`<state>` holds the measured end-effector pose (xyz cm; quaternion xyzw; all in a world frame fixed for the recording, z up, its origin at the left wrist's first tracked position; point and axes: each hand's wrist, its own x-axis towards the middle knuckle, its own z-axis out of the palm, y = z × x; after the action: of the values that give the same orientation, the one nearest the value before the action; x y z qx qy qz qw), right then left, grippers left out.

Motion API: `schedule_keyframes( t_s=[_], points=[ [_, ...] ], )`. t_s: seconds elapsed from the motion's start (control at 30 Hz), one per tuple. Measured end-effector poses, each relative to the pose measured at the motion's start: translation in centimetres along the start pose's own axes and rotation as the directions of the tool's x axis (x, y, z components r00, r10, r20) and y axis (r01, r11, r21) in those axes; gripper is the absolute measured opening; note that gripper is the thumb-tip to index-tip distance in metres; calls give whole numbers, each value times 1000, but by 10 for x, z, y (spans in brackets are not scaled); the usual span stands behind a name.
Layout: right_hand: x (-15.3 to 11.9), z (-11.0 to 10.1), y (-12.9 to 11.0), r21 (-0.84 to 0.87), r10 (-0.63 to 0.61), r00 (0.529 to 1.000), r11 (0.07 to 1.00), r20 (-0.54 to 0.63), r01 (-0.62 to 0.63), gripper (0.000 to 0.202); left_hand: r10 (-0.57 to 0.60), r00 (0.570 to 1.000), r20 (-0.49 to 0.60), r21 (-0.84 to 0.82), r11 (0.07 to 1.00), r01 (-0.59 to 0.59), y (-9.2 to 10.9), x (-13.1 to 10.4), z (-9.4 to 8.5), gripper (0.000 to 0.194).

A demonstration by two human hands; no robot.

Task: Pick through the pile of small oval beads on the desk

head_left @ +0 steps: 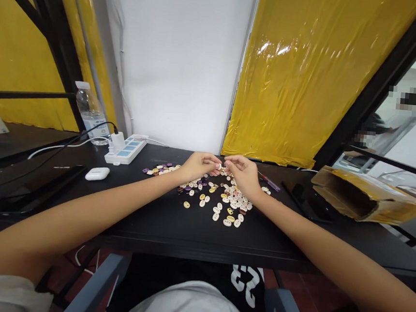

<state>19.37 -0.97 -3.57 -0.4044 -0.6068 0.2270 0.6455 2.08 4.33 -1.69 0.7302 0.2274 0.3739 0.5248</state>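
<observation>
Small oval pieces point(238, 198) with dark marks lie scattered over the black table, mostly cream, with some yellow, purple and brown. Above the pile my left hand point(200, 167) is closed in a pinch on a small white piece point(218, 166) at its fingertips. Close beside it, on the right, my right hand point(244, 175) is pinched too, and what its fingers hold is too small to make out. The fingertips of both hands nearly meet. A thin tool with a purple handle point(271, 183) lies just right of my right hand.
At the left are a white power strip point(128, 150), a water bottle point(93, 117) and a white earbud case point(97, 173). An open cardboard box point(366, 196) stands at the right beside a dark phone-like slab point(306, 202). Black table edge point(199, 251) runs before me.
</observation>
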Motion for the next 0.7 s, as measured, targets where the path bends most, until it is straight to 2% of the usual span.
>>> schedule_keyframes(
  t_s=[0.37, 0.57, 0.7],
  points=[
    [-1, 5, -2, 114, 44, 999, 992, 16, -45, 28, -29, 999, -42, -101, 995, 25, 5, -5, 7, 17],
    [-2, 6, -3, 95, 44, 999, 994, 17, -45, 28, -67, 996, -51, -103, 993, 62, 2, -4, 6, 17],
    [-2, 5, -6, 81, 73, 996, 994, 43, -76, 30, -52, 998, -41, -92, 995, 48, 2, -6, 8, 18]
  ],
)
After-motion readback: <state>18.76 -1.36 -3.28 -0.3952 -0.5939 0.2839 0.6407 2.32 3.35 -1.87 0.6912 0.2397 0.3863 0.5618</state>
